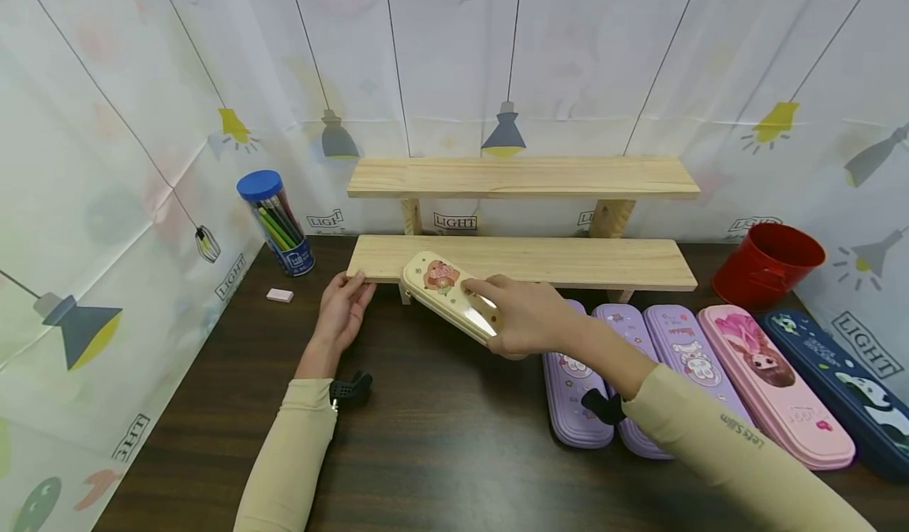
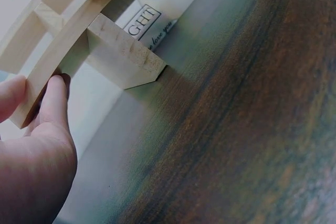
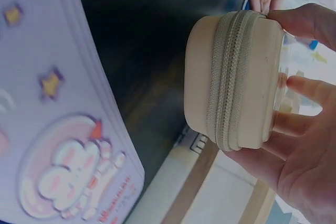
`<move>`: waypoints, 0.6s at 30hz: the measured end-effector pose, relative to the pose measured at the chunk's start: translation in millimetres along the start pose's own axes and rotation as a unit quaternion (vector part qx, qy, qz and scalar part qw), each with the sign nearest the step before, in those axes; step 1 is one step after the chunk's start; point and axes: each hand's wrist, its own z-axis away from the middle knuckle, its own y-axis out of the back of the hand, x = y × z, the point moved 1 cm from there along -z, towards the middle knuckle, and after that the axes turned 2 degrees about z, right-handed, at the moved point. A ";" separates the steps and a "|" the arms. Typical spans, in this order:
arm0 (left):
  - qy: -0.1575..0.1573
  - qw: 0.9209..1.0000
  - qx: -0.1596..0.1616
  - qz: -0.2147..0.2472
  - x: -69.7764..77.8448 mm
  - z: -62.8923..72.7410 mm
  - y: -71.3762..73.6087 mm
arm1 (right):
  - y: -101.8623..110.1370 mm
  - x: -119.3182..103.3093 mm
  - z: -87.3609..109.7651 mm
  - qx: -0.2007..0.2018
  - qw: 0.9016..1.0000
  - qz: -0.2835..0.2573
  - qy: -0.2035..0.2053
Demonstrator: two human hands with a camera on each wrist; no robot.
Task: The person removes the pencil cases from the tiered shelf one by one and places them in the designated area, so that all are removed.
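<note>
My right hand (image 1: 529, 311) grips a cream zippered pencil case (image 1: 447, 279) with a cartoon picture on its lid. The case is tilted, its far end overlapping the front edge of the lower shelf in the head view. In the right wrist view the zip side of the pencil case (image 3: 231, 82) faces the camera, with thumb and fingers around its end. My left hand (image 1: 342, 311) pinches the left front corner of a two-tier wooden shelf (image 1: 568, 260). The left wrist view shows the thumb over the shelf board (image 2: 47, 72) and fingers beneath it.
Purple pencil cases (image 1: 578, 406), a pink one (image 1: 777, 382) and a navy panda one (image 1: 845, 382) lie in a row on the right. A red bucket (image 1: 767, 267) stands behind them. At left are a blue-lidded pencil tub (image 1: 277, 224) and a small pink eraser (image 1: 280, 295).
</note>
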 end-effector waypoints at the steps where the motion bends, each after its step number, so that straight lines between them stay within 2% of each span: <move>1: 0.000 1.000 0.000 -0.001 0.0 0.0 0.1 | -1.6 -1.1 1.8 0.001 1.000 -0.001 0.004; 5: -0.002 1.000 0.000 -0.001 0.2 -0.1 -0.4 | -7.7 -5.2 9.3 0.005 1.000 -0.007 0.030; 9: -0.004 1.000 0.008 0.000 0.4 0.1 -1.3 | -13.3 -9.8 16.1 -0.013 0.999 -0.010 0.043; 18: -0.003 1.000 0.008 0.005 -0.3 -0.4 -2.1 | -29.2 -10.3 21.4 -0.063 0.997 -0.032 0.011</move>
